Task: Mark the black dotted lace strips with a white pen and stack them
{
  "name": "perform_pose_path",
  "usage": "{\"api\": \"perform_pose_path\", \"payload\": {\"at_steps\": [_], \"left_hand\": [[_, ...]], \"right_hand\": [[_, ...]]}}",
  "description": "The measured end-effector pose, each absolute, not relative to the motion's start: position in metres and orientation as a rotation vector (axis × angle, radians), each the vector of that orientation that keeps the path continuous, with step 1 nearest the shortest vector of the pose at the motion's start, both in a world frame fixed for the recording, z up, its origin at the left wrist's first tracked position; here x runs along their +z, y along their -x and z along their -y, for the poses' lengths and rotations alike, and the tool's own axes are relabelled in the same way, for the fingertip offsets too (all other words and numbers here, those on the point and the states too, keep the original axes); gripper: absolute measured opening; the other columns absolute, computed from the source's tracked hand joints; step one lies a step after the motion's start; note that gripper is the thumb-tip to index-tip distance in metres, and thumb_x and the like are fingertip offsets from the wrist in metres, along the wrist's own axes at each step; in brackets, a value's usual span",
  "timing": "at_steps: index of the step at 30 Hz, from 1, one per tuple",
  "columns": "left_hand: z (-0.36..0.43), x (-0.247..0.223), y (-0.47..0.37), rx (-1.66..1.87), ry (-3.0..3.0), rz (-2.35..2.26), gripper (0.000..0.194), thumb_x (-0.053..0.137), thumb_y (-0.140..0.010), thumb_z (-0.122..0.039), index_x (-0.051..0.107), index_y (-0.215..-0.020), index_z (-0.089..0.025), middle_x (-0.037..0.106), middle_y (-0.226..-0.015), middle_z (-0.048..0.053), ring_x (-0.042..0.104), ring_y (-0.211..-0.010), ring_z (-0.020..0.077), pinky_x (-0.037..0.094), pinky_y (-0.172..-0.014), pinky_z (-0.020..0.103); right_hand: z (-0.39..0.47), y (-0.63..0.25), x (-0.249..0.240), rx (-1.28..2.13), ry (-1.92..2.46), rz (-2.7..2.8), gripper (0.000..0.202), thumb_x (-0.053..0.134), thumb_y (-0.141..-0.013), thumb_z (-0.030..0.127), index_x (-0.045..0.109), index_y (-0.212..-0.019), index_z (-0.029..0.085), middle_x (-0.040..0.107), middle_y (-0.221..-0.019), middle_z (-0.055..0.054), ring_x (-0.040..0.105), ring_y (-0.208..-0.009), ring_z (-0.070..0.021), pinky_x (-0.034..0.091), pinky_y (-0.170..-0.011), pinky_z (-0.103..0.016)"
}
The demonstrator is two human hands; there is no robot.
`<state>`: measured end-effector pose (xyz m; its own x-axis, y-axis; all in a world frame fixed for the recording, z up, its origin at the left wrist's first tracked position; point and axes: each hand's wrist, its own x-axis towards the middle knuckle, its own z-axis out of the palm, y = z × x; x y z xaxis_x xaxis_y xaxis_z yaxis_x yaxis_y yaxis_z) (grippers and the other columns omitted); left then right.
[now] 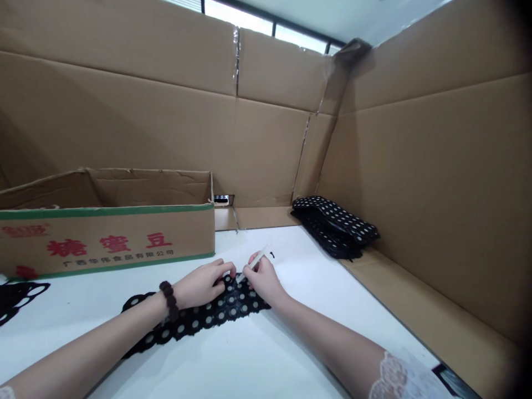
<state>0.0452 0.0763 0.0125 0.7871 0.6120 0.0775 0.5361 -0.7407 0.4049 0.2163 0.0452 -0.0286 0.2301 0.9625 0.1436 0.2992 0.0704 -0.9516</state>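
A black strip of fabric with rows of pale dots (208, 320) lies slantwise on the white table. My right hand (262, 280) grips a thin white pen-like tool (260, 256), its lower tip at the strip's upper edge. Just left of that tip, my left hand (205, 284) rests on the strip with its fingers bent and pressed down; whether it pinches the fabric is too small to tell. A dark band circles my left wrist. A small black scrap (272, 255) lies beyond my right hand.
An open cardboard box with red lettering (137, 235) stands at the left back. Folded black dotted fabric (336, 224) is piled at the right back. More black fabric (19, 296) lies at the left edge. Tall cardboard walls (166, 111) enclose the white table (233, 366).
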Motion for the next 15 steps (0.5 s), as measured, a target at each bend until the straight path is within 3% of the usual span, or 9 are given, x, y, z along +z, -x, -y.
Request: {"api": "perform_pose_path", "payload": {"at_steps": [6,15], "left_hand": [[-0.081,0.010,-0.042,0.343,-2.606,-0.808,0.020,0.031,-0.063,-0.006,0.039,-0.076,-0.020,0.043,-0.070,-0.002,0.041,-0.065,0.0134,0.032,-0.061,0.022],[-0.066,0.000,-0.038,0.455,-2.634,-0.853,0.034,0.033,-0.072,-0.011,0.043,-0.101,-0.025,0.047,-0.093,0.001,0.050,-0.074,0.0151,0.038,-0.071,0.026]], "right_hand": [[-0.042,-0.215,-0.028,0.707,1.483,1.282,0.011,0.046,-0.064,0.023,0.040,-0.073,0.020,0.044,-0.055,0.005,0.045,-0.049,-0.0094,0.040,-0.046,-0.022],[-0.040,-0.214,-0.026,0.892,1.334,1.339,0.012,0.044,-0.066,0.023,0.036,-0.075,0.021,0.038,-0.048,0.008,0.042,-0.042,-0.0092,0.041,-0.039,-0.022]]}}
